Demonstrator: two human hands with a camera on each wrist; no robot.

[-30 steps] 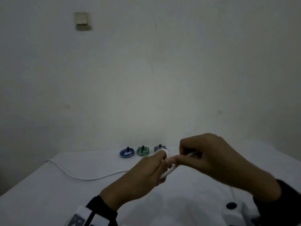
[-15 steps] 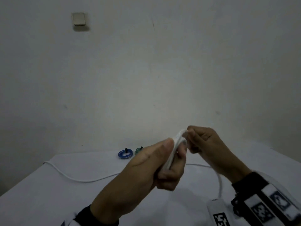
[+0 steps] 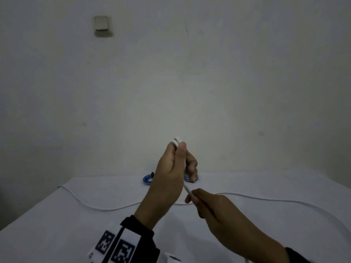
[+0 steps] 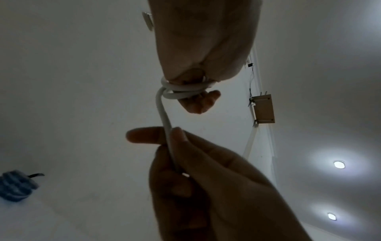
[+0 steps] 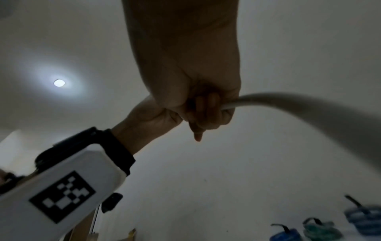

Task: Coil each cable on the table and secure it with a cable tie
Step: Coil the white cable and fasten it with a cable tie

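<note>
A long white cable (image 3: 284,201) trails over the white table (image 3: 57,224). My left hand (image 3: 185,158) is raised upright and grips a few small loops of that cable (image 3: 177,140); the loops wrap its fingers in the left wrist view (image 4: 185,91). From them a straight stretch of cable (image 4: 164,117) drops to my right hand (image 3: 190,197), which is lower and nearer me and pinches it between thumb and fingers. In the right wrist view the cable (image 5: 288,104) leaves the right fist (image 5: 206,110) to the right.
Coiled and tied cables lie at the far table edge: a blue one (image 3: 147,180), another partly behind my left hand (image 3: 190,179), and a green one between them (image 5: 319,228). A wall switch (image 3: 101,23) is high on the wall. Slack cable (image 3: 85,203) curves left.
My right hand has come down and toward me from beside the left hand, sliding along the cable. The left hand has risen and turned upright with the loops.
</note>
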